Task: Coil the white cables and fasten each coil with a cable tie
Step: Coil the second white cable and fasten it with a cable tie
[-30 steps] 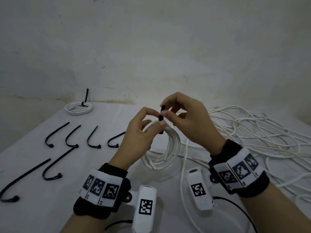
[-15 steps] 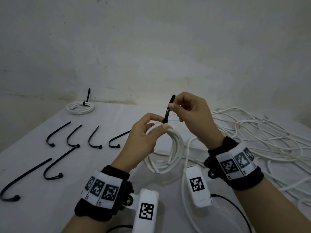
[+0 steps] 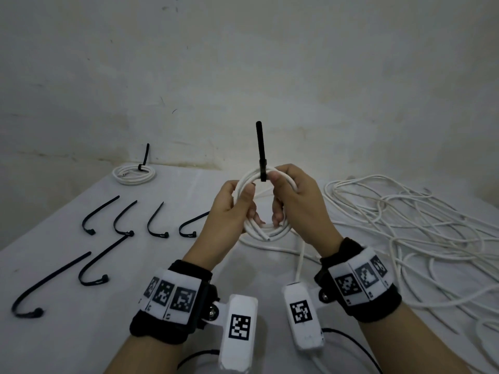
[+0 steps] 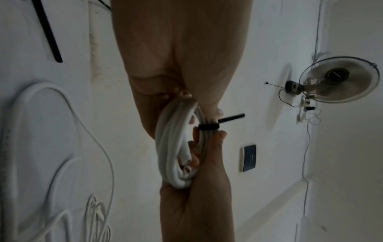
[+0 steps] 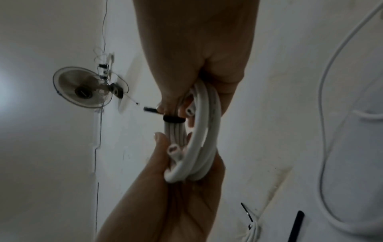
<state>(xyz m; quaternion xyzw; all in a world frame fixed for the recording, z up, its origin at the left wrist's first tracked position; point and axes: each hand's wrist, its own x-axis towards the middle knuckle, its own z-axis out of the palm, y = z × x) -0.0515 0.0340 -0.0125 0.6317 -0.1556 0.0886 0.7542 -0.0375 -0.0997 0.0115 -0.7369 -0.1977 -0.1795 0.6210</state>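
- Both hands grip one coil of white round cable (image 3: 266, 230), held upright above the white table (image 3: 54, 265).
- Left hand (image 3: 229, 211) curls its fingers round the coil's left side, thumb laid across the strands.
- Right hand (image 3: 297, 203) curls round the coil's right side; its thumb and forefinger close on the strands just beside the tie.
- Black plastic cable tie (image 3: 261, 157) is cinched round the top of the coil; its free tail stands straight up, clear of both hands.
- Left wrist view shows the tie's band (image 4: 208, 126) drawn tight across the bundled strands, with cut cable ends visible lower in the coil.
- Second white coil with a black tie (image 3: 134, 174) lies at the table's far left corner, well apart.
- Six loose black cable ties (image 3: 118, 228), each hooked at one end, lie on the table's left side.
- Loose tangle of white cable (image 3: 405, 225) covers the table's right side.
- Wall-mounted fan (image 5: 82, 86) appears in both wrist views.
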